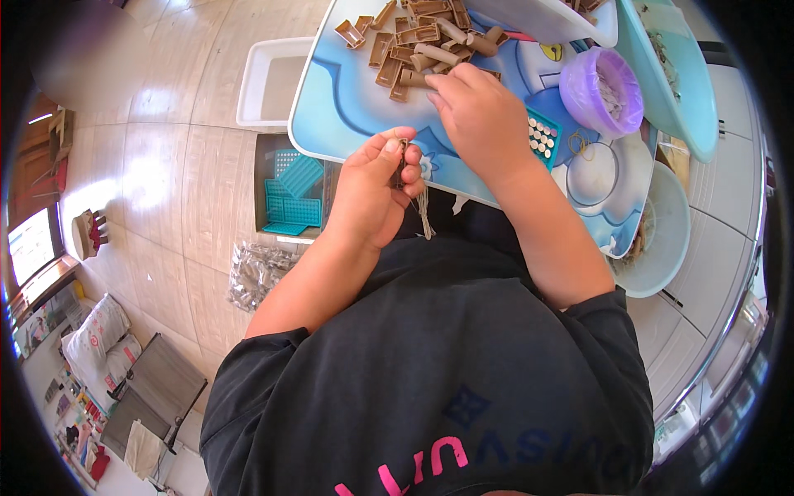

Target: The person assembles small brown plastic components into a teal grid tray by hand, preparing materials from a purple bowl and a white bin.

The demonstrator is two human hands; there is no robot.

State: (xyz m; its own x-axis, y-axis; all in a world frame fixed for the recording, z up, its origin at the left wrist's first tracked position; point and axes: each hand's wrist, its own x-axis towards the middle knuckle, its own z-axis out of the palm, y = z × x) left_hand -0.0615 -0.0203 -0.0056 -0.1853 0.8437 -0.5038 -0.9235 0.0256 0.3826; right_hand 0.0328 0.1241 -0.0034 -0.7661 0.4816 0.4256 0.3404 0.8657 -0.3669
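Observation:
My left hand (372,182) is closed, thumb against fingers, around a slim dark brown piece (403,157) with pale strings (425,217) hanging below it. The exact kind of that piece is mostly hidden by the fingers. Farther forward and to the right, my right hand (478,116) pinches the end of a small brown plastic piece (413,78), round-backed like a half tube. This lies at the near edge of a loose pile of similar brown plastic pieces (415,35), some hollow side up, on the blue patterned table (351,124).
On the table's right stand a teal rack (542,136) of small round white-topped items and a lilac lined bucket (600,91). Pale blue basins (666,240) flank the table. Left of it are a white tub (273,83), a box of teal baskets (294,198) and a plastic bag (258,277).

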